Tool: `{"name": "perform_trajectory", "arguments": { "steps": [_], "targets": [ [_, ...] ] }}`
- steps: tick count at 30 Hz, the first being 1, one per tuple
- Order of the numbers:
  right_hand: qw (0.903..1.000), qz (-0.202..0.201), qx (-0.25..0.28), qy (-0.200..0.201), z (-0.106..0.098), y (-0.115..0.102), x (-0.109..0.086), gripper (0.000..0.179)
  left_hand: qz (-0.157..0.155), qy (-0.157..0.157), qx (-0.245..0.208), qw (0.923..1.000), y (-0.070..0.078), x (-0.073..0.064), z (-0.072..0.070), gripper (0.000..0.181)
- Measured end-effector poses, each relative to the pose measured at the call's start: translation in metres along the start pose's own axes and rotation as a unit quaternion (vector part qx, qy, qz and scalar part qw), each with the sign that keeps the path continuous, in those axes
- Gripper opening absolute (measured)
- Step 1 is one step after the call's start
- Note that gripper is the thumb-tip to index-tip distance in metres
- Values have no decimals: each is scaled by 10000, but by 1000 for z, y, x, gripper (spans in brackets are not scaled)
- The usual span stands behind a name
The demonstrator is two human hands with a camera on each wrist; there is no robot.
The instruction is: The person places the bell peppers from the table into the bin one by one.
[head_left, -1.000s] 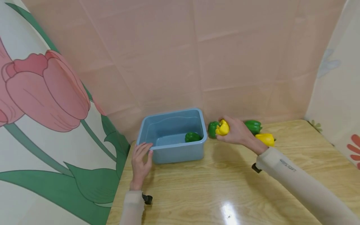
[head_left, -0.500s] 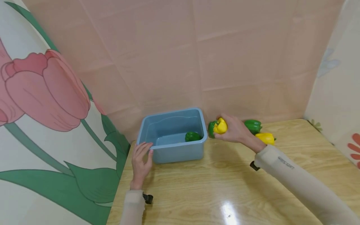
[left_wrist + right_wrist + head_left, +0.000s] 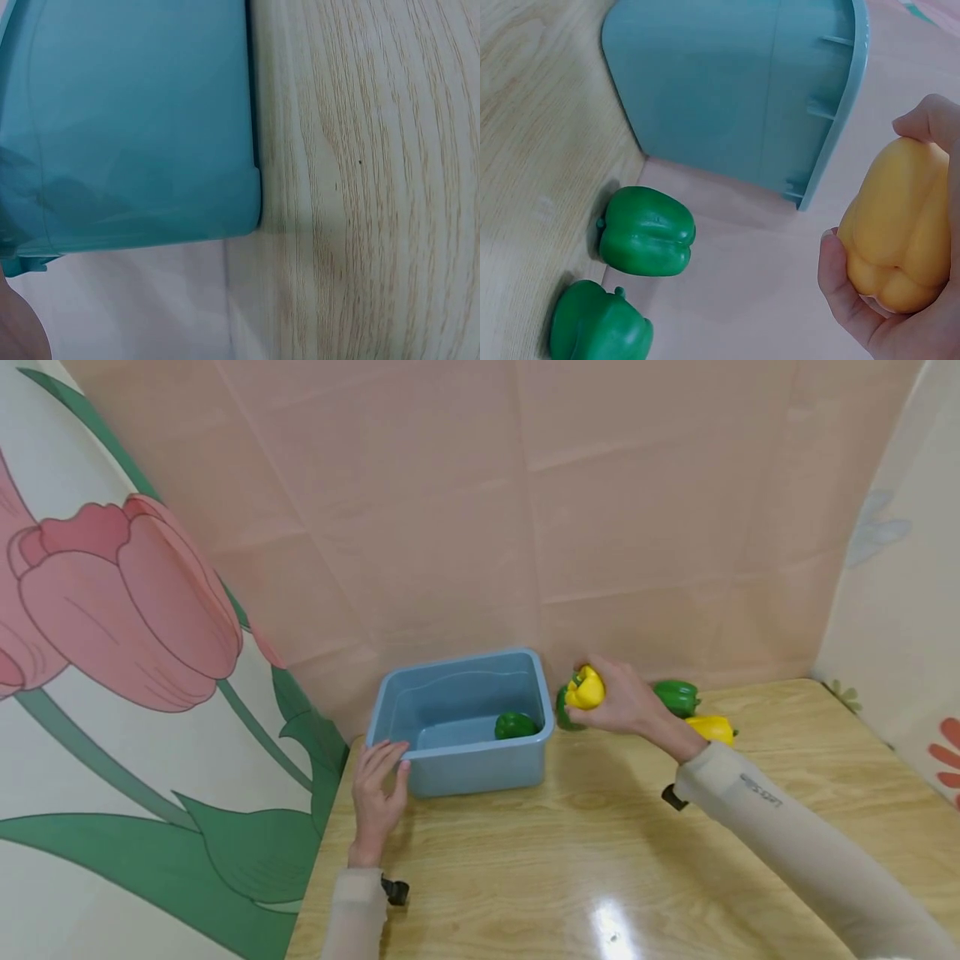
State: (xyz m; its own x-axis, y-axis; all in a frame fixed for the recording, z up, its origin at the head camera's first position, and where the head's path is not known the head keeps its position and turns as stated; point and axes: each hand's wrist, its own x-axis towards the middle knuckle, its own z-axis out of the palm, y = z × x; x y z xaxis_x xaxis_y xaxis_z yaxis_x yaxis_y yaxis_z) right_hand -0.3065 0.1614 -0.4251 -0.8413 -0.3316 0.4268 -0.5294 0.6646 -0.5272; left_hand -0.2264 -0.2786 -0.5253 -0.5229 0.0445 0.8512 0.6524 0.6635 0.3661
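Observation:
My right hand (image 3: 618, 693) grips a yellow bell pepper (image 3: 585, 688) above the table, just right of the blue plastic bin (image 3: 476, 770). In the right wrist view, fingers and thumb wrap the yellow pepper, which is apart from the bin wall. Behind it in the head view, a green bell pepper (image 3: 570, 717) is partly hidden by hand and pepper. My left hand (image 3: 377, 802) holds the bin's near left corner, fingers over the rim and thumb against the outside. Inside the bin, at its right end, lies one green bell pepper (image 3: 515, 725).
Right of the hand, another green bell pepper (image 3: 677, 698) and a second yellow bell pepper (image 3: 712, 728) lie on the wooden table (image 3: 525, 868). A pink sheet (image 3: 420, 510) hangs behind, close to the bin. Printed walls stand at both sides.
My right hand has moved slightly left and up with the yellow bell pepper, whose stem end has turned further left. The left hand and bin have stayed put.

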Motion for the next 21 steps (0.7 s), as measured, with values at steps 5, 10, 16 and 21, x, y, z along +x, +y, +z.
{"name": "perform_trajectory", "arguments": {
  "steps": [5,10,16,21],
  "targets": [
    [10000,34,28,-7,0,-4,3,59,12,20,-14,10000,-1,0,1,33],
    [9999,-23,-22,105,1,-11,8,58,32,9,-12,10000,-2,1,1,31],
    [9998,-55,39,169,2,-20,13,60,25,3,-15,10000,-1,0,1,35],
    [9997,-68,147,178,4,-24,17,60,23,3,0,10000,-2,0,1,34]
  ]
}}
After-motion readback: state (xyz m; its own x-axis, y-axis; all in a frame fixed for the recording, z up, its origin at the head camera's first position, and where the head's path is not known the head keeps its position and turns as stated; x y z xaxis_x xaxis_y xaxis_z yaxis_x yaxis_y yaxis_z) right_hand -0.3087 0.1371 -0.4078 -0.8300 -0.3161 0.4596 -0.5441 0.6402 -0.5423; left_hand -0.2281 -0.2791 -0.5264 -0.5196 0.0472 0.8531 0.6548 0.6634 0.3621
